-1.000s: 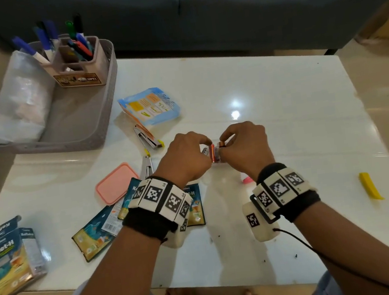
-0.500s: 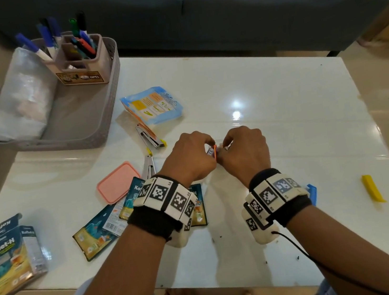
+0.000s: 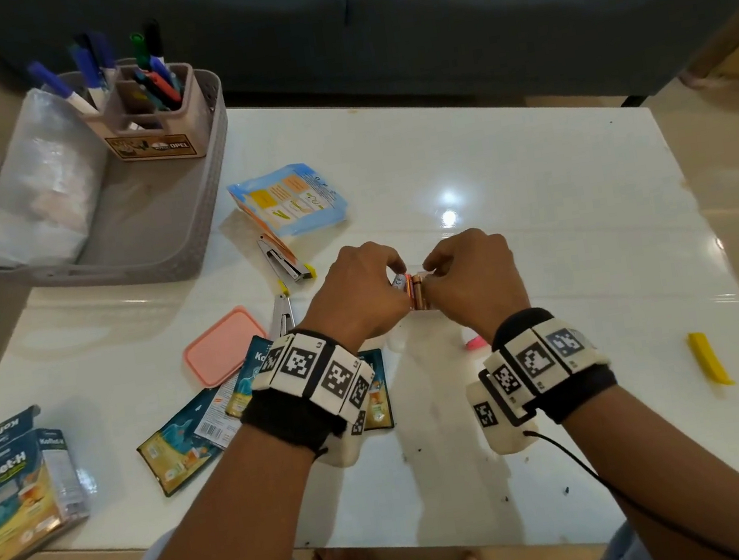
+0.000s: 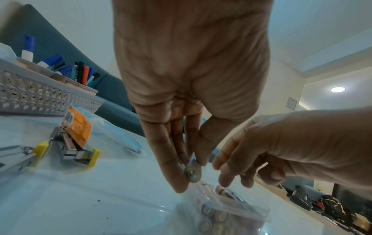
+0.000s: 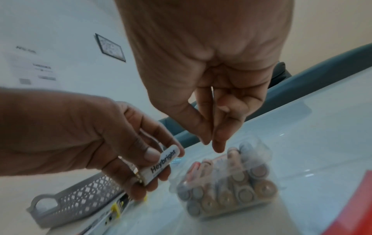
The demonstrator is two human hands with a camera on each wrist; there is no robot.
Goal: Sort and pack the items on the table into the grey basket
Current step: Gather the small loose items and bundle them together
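"Heybright" runs along the white battery (image 5: 161, 165) that the left hand (image 5: 84, 135) pinches; left of that hand, "Koflet-H" marks the carton (image 3: 12, 491); beyond it, "OPEL" labels the pen holder (image 3: 155, 120).

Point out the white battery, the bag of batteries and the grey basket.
white battery (image 5: 161, 163): right wrist view, its printed side.
bag of batteries (image 5: 227, 182): right wrist view, its clear front.
grey basket (image 3: 204, 198): head view, its right wall.

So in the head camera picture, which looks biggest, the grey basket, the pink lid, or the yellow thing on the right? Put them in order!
1. Grey basket, by far the largest.
2. Pink lid.
3. Yellow thing, the smallest: a thin strip.

The gaps look too clear for nearness to the camera to change the order.
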